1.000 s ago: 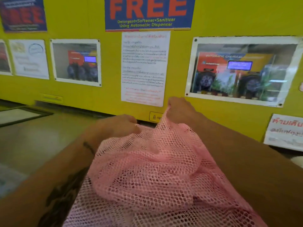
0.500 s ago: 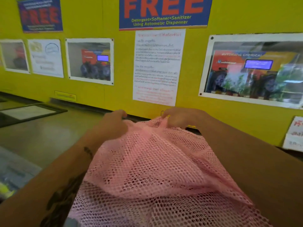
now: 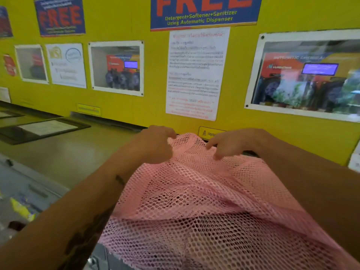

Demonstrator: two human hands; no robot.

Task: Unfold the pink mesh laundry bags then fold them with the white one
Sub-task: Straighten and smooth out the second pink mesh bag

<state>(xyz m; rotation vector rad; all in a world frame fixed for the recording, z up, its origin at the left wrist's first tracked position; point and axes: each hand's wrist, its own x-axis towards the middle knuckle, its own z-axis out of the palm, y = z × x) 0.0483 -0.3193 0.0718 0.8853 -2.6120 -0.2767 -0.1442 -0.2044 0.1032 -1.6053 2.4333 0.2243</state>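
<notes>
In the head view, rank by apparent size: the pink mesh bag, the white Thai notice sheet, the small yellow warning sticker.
1. pink mesh bag, though nearness to the camera inflates it
2. white notice sheet
3. yellow warning sticker, partly hidden

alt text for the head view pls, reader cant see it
Both hands, left and right, grip the far edge of a pink mesh bag spread toward the camera. Behind is a yellow wall with posters, one reading FREE.
</notes>
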